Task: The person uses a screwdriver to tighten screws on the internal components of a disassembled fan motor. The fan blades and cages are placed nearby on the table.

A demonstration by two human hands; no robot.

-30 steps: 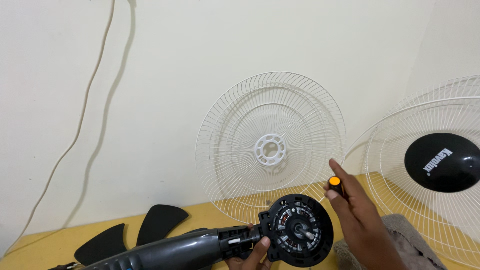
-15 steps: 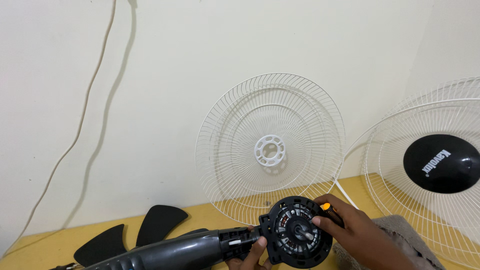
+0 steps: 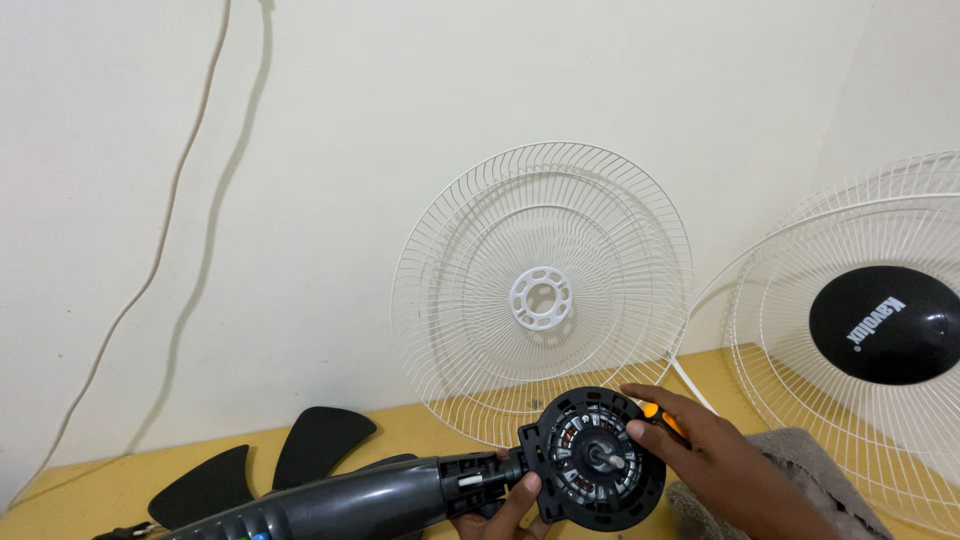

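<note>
While the fan motor head [image 3: 592, 458] lies low in the picture, at about 6 o'clock from the centre, its round open face is turned toward the camera and its long grey body [image 3: 340, 500] stretches away toward 9 o'clock, nearly level and a little downward. The small shaft [image 3: 604, 455] stands in the middle of the round face.

From 4 o'clock of the motor head comes the right hand [image 3: 715, 460]. Its fingers are curled together around a tool with an orange and black handle [image 3: 655, 413], probably a screwdriver, and the fingertips [image 3: 636, 432] lie on the round face just at 2 o'clock from the shaft. The tip of the tool I cannot see; it is hidden behind the fingers.

At 6 o'clock of the neck, below it, is the left hand [image 3: 505, 505]. Only the thumb and some fingers show; they press from below on the joint where the grey body meets the round part, so the hand is closed around it as a support.

So the right hand is the nearer one to the shaft, and the shaft lies from it toward 8 o'clock, very close.

Behind, a white wire grille [image 3: 450, 300] leans on the wall at 12 o'clock, a second grille with a black cap [image 3: 885, 325] stands at 3 o'clock, black blades [image 3: 320, 440] lie on the yellow table [image 3: 440, 430] at 9 o'clock, and a grey cloth [image 3: 810, 460] lies under the right wrist.
</note>
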